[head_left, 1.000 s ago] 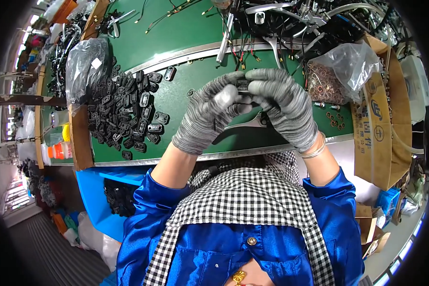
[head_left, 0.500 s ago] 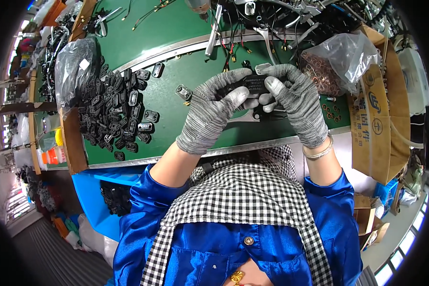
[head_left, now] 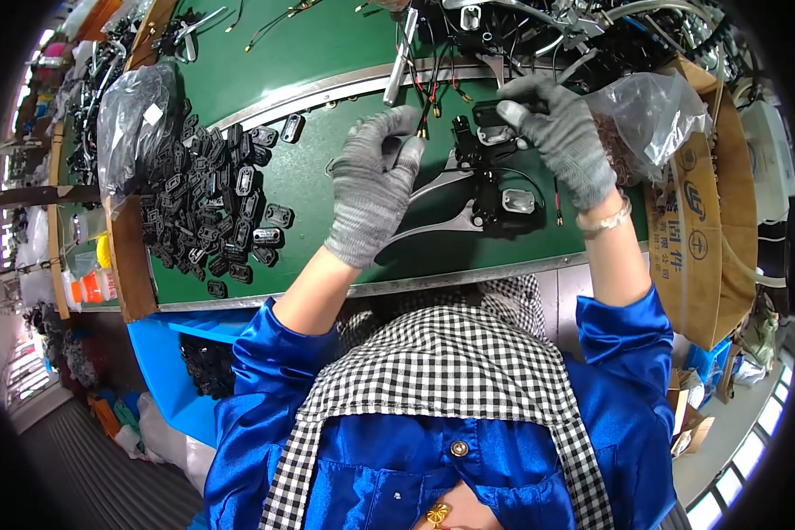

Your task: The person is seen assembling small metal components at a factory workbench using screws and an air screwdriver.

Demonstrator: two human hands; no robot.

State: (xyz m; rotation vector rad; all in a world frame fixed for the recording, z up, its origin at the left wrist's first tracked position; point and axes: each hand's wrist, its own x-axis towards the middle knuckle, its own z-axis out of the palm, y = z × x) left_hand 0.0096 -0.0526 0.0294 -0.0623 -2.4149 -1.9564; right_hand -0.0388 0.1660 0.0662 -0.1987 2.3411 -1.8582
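- Above the green tabletop (head_left: pixel 313 200), we see the right hand (head_left: pixel 564 141) grasping a black block (head_left: pixel 488 112) by its right end, thumb on the near side; the other fingertips are partly hidden, so we cannot tell how firmly they press.
- We find the left hand (head_left: pixel 371 187) released, fingers loosely curled and thumb standing apart; most of the palm is turned away from us.
- Between the hands lie an upper lever (head_left: pixel 443 183) and a lower lever (head_left: pixel 437 223), both silver; their left ends run up to the left hand and wrist, and we cannot tell whether they touch.
- The dark fittings (head_left: pixel 484 196) at the levers' right ends merge with their shadows; a pale-topped box (head_left: pixel 518 201) sits just beside them.
- Just below the black block we see a silver plate (head_left: pixel 495 135); we cannot tell whether the two touch.
- To the left, the black caps (head_left: pixel 212 208) overlap in a pile, many showing only edges.
- Copper rings (head_left: pixel 611 146) are half hidden by the right hand and blurred by a clear bag (head_left: pixel 654 115).
- The metal parts (head_left: pixel 579 31) at the top are cut off.
- Under the tabletop edge, a blue bin (head_left: pixel 163 367) is partly covered; its dark contents are hard for us to make out.
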